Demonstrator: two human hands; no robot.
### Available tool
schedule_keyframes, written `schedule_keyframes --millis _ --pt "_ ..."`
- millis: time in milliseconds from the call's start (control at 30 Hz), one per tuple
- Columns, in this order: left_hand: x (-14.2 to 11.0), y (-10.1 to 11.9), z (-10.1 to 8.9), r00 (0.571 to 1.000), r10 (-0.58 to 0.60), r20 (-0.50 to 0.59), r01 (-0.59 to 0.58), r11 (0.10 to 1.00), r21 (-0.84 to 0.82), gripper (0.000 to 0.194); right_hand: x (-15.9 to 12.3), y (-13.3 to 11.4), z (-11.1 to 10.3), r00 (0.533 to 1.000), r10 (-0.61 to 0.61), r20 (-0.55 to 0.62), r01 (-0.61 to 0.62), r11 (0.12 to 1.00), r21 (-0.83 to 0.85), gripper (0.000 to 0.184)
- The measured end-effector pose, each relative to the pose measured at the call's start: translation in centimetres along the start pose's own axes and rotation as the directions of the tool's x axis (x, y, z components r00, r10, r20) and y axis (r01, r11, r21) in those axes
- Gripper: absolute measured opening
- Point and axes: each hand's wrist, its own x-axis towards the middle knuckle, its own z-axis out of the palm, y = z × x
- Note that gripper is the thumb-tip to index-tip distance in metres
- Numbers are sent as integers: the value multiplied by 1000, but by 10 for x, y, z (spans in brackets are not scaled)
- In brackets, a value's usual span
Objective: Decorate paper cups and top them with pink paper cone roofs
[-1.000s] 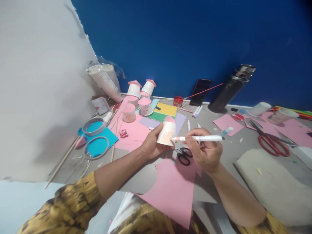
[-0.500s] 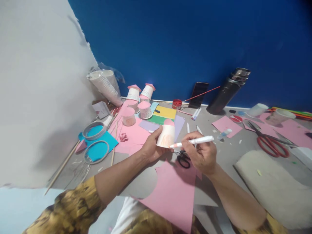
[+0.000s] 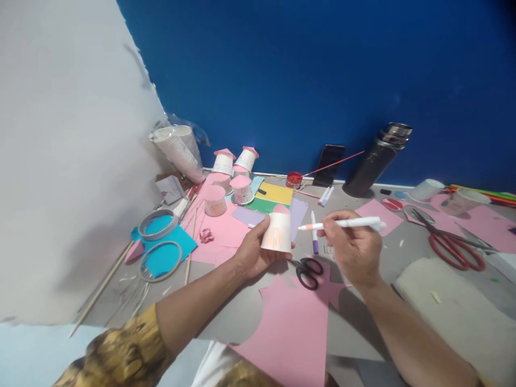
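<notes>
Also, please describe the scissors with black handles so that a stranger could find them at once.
From the dark blue wall, come down to the white paper cup with orange colouring, held in the left hand. Just right of that hand, the scissors with black handles lie partly over pink paper. The other pair, farther right, has red handles.

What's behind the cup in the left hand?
Visible past the white cup: a pink rounded piece above its top edge, a lavender sheet to the right, and fingertips of the left hand at lower right. Covered: parts of the fingers and whatever lies directly behind.
</notes>
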Motion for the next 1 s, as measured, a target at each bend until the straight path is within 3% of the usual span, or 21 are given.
schedule_keyframes --millis 200,367,500,800,1000 --pt "1 -1 -1 998 -24 62 24 1000 -4 60 11 -6 -13 994 25 108 -25 1000 -6 11" --pt "3 -3 -2 998 -16 67 16 1000 -1 54 -1 11 0 997 35 72 -45 989 142 11" --pt "2 -4 -2 999 -13 38 12 1000 8 49 -13 22 6 999 40 25 -43 989 143 12" --pt "4 -9 -4 998 17 62 -20 999 36 46 -17 13 -1 972 -201 118 206 978 -38 4" --pt "4 -10 -2 999 8 43 -9 1000 30 48 -15 10 1 957 -263 122 273 959 -74 5"
